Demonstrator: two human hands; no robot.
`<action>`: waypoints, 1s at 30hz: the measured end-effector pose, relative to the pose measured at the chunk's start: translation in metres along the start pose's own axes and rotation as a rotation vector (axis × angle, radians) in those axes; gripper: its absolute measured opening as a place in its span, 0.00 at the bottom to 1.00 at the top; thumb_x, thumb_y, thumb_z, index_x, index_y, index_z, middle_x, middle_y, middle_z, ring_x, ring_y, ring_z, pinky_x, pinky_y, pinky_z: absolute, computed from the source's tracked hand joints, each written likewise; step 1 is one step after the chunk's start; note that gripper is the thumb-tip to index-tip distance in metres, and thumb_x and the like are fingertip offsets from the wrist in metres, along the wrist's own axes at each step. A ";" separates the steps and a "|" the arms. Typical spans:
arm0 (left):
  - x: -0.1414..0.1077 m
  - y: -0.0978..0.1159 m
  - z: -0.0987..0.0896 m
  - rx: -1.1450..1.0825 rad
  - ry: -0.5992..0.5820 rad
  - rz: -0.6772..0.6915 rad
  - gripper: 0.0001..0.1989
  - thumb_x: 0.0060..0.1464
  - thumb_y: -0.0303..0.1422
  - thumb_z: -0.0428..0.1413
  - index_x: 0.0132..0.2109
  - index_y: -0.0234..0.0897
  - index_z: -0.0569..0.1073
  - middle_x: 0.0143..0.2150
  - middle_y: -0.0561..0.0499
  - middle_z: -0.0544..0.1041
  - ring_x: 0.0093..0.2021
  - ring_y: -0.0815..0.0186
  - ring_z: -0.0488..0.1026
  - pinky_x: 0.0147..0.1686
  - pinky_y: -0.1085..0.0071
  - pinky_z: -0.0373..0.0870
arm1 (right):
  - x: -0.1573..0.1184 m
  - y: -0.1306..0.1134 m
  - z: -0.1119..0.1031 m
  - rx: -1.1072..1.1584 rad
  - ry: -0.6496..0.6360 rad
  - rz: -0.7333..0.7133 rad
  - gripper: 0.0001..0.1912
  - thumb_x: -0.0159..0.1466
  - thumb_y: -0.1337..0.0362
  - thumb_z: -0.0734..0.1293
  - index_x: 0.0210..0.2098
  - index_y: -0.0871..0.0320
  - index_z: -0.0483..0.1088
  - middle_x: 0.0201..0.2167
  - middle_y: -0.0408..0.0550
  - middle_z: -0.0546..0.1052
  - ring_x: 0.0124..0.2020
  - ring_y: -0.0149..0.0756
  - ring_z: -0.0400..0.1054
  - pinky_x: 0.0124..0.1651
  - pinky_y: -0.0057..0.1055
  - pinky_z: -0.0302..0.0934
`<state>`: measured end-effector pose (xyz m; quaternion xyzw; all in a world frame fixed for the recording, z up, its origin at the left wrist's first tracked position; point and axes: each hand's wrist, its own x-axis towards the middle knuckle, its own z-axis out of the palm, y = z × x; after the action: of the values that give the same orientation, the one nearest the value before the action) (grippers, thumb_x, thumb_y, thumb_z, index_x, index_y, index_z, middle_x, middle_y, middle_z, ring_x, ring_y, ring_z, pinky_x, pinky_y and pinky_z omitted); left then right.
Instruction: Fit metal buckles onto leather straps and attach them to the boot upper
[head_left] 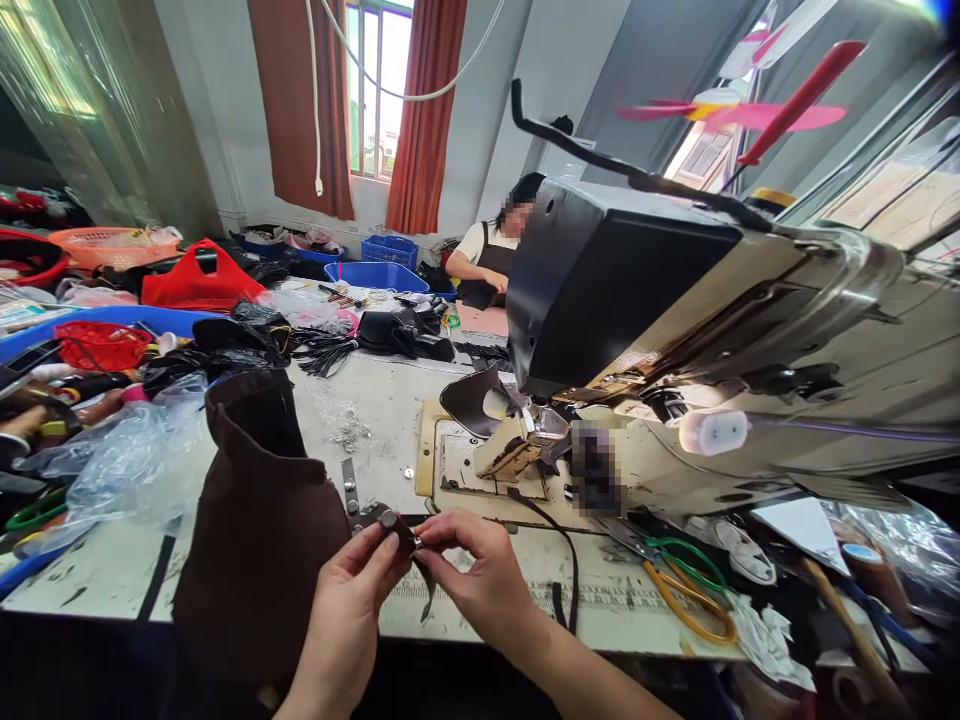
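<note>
My left hand (351,592) is closed, thumb and fingers pinching a dark brown strap (405,532) with round metal studs along it. From the other side my right hand (480,568) pinches a small shiny metal piece at the strap's edge; the fingers hide most of it. Left of my hands stands a dark brown leather boot shaft (262,520), open at its top. Just behind the strap lies a short grey strip (349,486) with round metal dots. Small shiny metal bits (346,428) are scattered on the white table farther back.
An industrial sewing machine (630,290) fills the right, its arm (517,450) beyond my hands. Scissors with green and orange handles (686,590) lie right. Plastic bags (142,460), a red basket (101,345) and dark goods crowd the left. A co-worker (480,255) sits across.
</note>
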<state>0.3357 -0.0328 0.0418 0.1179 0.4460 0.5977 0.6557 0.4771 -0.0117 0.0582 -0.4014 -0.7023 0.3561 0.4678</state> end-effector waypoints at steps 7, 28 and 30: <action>0.002 -0.005 -0.004 0.059 0.054 0.056 0.24 0.32 0.40 0.73 0.36 0.32 0.79 0.37 0.46 0.82 0.38 0.63 0.78 0.37 0.74 0.78 | 0.002 -0.003 -0.005 -0.072 -0.003 -0.016 0.03 0.56 0.72 0.71 0.30 0.60 0.75 0.31 0.50 0.80 0.33 0.35 0.75 0.37 0.28 0.70; -0.001 -0.006 -0.011 0.231 0.016 0.146 0.25 0.37 0.45 0.70 0.39 0.31 0.78 0.34 0.47 0.82 0.36 0.60 0.79 0.36 0.72 0.79 | 0.003 -0.005 -0.008 -0.006 -0.055 0.002 0.03 0.55 0.72 0.71 0.29 0.59 0.74 0.31 0.48 0.78 0.33 0.34 0.74 0.36 0.28 0.69; -0.003 -0.004 -0.010 0.236 0.014 0.144 0.25 0.37 0.45 0.70 0.39 0.30 0.78 0.33 0.47 0.82 0.35 0.60 0.79 0.36 0.71 0.80 | 0.002 -0.003 -0.007 0.025 -0.054 0.037 0.03 0.55 0.70 0.71 0.29 0.59 0.74 0.31 0.49 0.78 0.33 0.34 0.74 0.34 0.27 0.70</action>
<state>0.3313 -0.0406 0.0347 0.2215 0.5081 0.5874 0.5896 0.4829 -0.0099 0.0636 -0.3986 -0.7025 0.3843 0.4470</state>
